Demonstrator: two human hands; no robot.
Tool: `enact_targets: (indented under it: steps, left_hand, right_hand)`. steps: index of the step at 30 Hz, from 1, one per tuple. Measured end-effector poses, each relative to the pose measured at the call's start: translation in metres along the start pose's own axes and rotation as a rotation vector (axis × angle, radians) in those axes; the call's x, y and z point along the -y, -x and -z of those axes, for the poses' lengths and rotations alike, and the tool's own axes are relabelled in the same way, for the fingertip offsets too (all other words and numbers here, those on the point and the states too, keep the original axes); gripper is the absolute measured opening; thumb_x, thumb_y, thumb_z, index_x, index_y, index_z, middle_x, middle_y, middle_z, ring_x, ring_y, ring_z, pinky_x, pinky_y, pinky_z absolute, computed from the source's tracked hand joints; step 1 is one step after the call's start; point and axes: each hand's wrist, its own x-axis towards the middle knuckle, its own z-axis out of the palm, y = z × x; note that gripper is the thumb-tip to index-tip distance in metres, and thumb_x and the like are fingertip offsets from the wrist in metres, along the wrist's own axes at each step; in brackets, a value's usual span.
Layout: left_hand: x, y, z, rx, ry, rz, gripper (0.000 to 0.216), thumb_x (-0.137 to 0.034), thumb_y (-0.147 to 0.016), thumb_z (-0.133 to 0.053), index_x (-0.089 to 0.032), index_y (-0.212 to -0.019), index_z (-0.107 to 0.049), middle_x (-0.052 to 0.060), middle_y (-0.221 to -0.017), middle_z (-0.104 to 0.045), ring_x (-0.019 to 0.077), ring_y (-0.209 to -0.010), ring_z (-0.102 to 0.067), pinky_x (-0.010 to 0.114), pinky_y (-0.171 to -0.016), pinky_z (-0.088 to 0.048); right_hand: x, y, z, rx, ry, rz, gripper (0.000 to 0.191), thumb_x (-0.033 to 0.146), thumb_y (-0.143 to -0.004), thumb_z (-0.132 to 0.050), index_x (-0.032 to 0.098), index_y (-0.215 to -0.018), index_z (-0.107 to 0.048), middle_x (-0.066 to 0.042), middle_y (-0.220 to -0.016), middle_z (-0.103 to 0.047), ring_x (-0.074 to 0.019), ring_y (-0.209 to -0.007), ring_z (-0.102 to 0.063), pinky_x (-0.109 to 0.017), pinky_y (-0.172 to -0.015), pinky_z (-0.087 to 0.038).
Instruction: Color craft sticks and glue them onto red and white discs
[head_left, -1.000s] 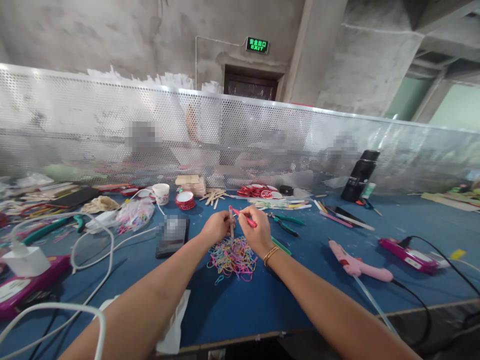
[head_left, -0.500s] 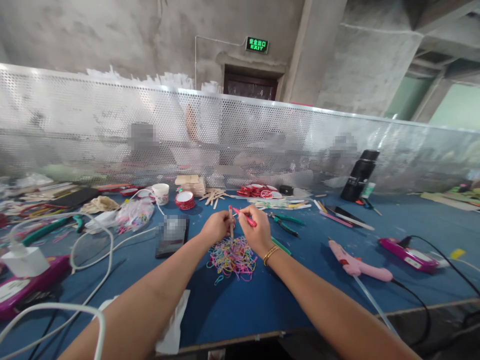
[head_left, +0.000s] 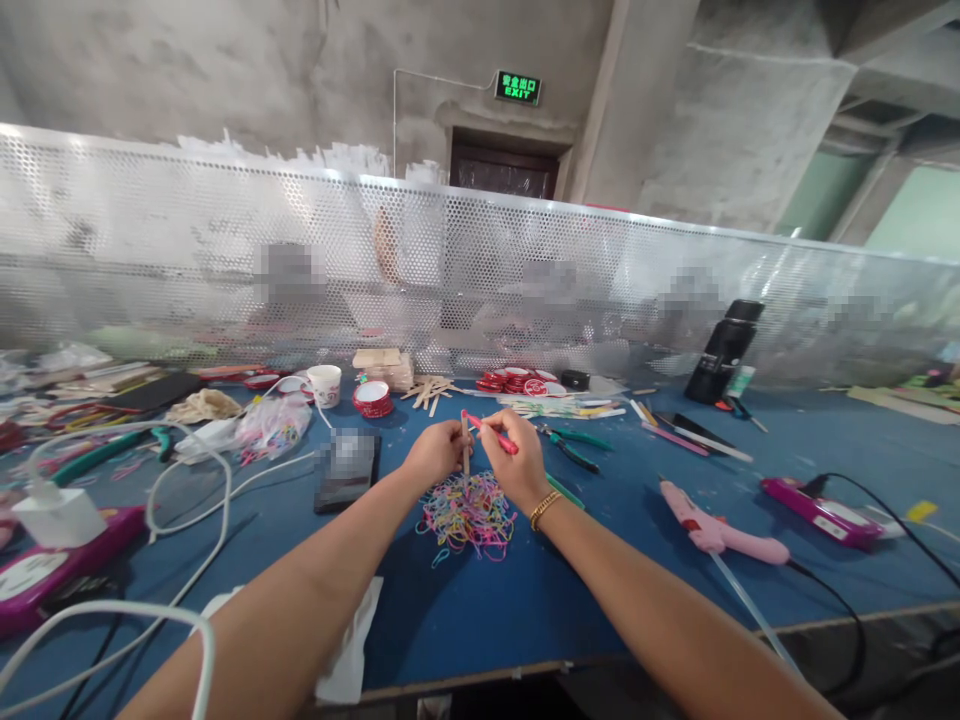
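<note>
Over a blue table, my left hand point(head_left: 439, 450) is closed on a flat wooden craft stick point(head_left: 466, 456), held upright. My right hand point(head_left: 517, 460), a gold bracelet at its wrist, grips a red marker pen point(head_left: 501, 437). The pen's tip touches or nearly touches the stick's upper end; I cannot tell which. Beneath both hands lies a tangled heap of small colourful plastic loops point(head_left: 469, 520).
A black phone point(head_left: 349, 475) and paper cup point(head_left: 324, 386) stand left. Pliers point(head_left: 574, 447), a pink glue gun point(head_left: 716, 530), a purple power strip point(head_left: 821, 512) and a black bottle point(head_left: 724, 355) are right. A perforated metal screen point(head_left: 517, 280) runs behind.
The whole view has shifted slightly. Both hands keep their holds on the stick and the pen, with the pen's tip still at the stick's upper end.
</note>
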Motion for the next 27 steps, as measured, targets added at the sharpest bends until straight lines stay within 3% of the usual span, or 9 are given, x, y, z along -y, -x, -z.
enact_targets:
  steps: [11,18,27]
  left_hand:
    - [0.008,-0.004,0.005,-0.077,-0.175,-0.093,0.013,-0.028,-0.08,-0.062,-0.017,-0.074,-0.065,0.0,-0.064,-0.064,0.0103,-0.055,-0.056,0.019,-0.053,-0.044]
    - [0.009,-0.006,0.005,-0.017,-0.183,-0.051,0.015,-0.026,-0.084,-0.055,-0.017,-0.085,-0.067,0.002,-0.072,-0.067,0.0114,-0.06,-0.06,0.018,-0.051,-0.042]
    - [0.007,-0.007,0.005,-0.036,-0.204,-0.043,0.015,-0.025,-0.086,-0.052,-0.018,-0.076,-0.06,0.0,-0.066,-0.064,0.0106,-0.058,-0.06,0.017,-0.05,-0.042]
  right_hand:
    - [-0.001,0.001,0.0,0.001,0.0,-0.01,0.012,0.027,-0.088,-0.054,0.021,-0.081,-0.061,-0.003,-0.075,-0.067,-0.0184,-0.073,-0.06,-0.03,-0.072,-0.044]
    - [-0.004,0.0,-0.001,-0.004,0.027,-0.022,0.011,0.027,-0.087,-0.054,0.021,-0.081,-0.061,-0.002,-0.074,-0.066,-0.0183,-0.073,-0.06,-0.03,-0.073,-0.043]
    - [-0.003,0.0,-0.001,0.011,0.022,0.007,0.01,0.026,-0.087,-0.054,0.021,-0.081,-0.061,-0.002,-0.074,-0.065,-0.0167,-0.072,-0.059,-0.029,-0.072,-0.043]
